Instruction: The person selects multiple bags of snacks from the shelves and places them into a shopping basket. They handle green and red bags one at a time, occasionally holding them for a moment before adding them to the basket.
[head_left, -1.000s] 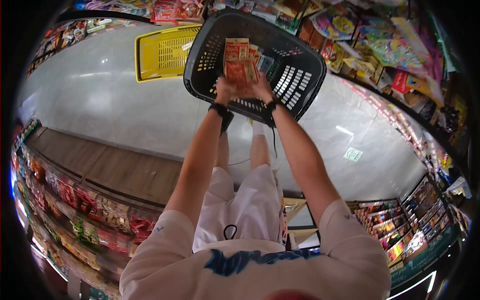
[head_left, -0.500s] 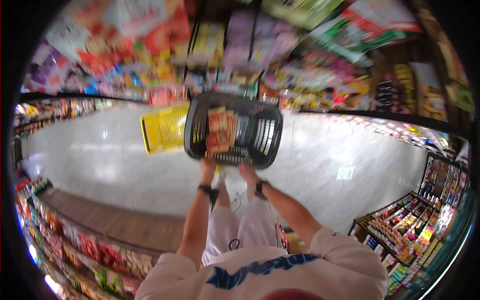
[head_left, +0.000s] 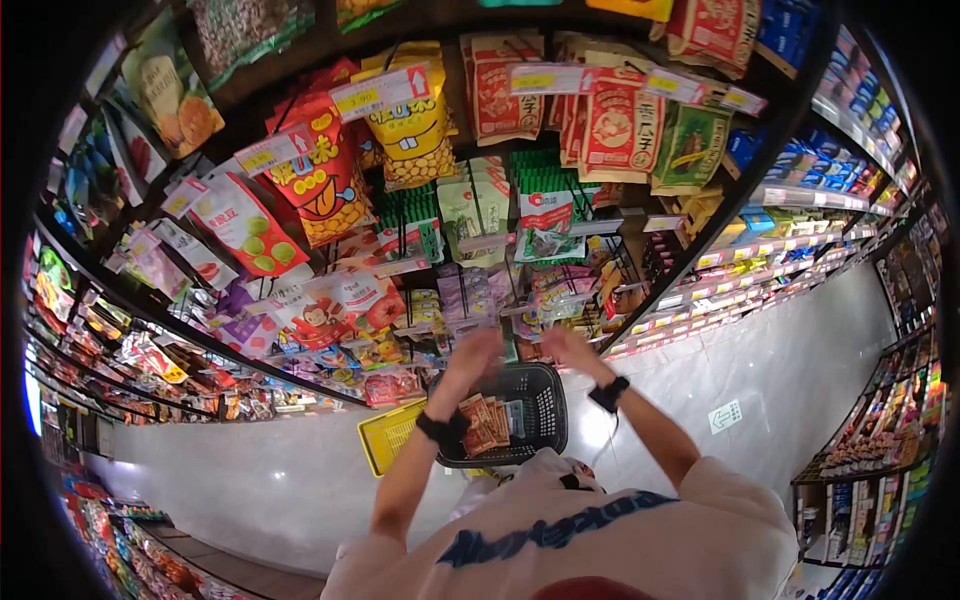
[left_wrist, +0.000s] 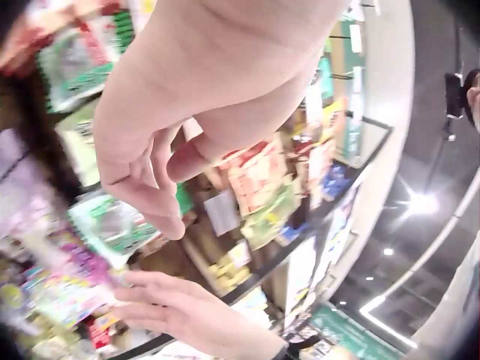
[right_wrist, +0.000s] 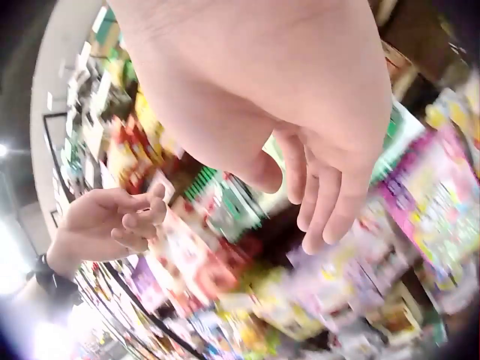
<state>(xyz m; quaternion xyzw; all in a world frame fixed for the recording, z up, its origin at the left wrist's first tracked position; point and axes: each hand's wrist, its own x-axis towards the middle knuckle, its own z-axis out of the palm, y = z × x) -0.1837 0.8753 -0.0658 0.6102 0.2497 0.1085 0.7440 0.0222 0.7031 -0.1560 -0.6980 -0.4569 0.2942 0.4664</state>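
Observation:
Both hands are raised in front of the hanging snack shelves and hold nothing. My left hand (head_left: pixel 474 362) is blurred in the head view; its fingers hang loosely curled in the left wrist view. Close by on the right, my right hand (head_left: pixel 574 350) has relaxed fingers with a gap under the thumb. Green-and-white snack bags (head_left: pixel 550 215) and purple bags (head_left: pixel 467 297) hang beyond the hands. Below them a black shopping basket (head_left: pixel 556 412) stands on the floor, with red-and-tan packets (head_left: pixel 484 424) lying in its left part.
A yellow basket (head_left: pixel 378 440) stands left of the black one, partly behind the left forearm. Higher up hang red seed packets (head_left: pixel 618 125) and yellow snack bags (head_left: pixel 410 125) behind price tags. Grey floor (head_left: pixel 270 470) runs along the aisle, with more shelves (head_left: pixel 875 440) at right.
One second ago both hands were on the red packets inside the black basket. They then drew back to its near edge and have now risen toward the shelves, as the head view tilted up.

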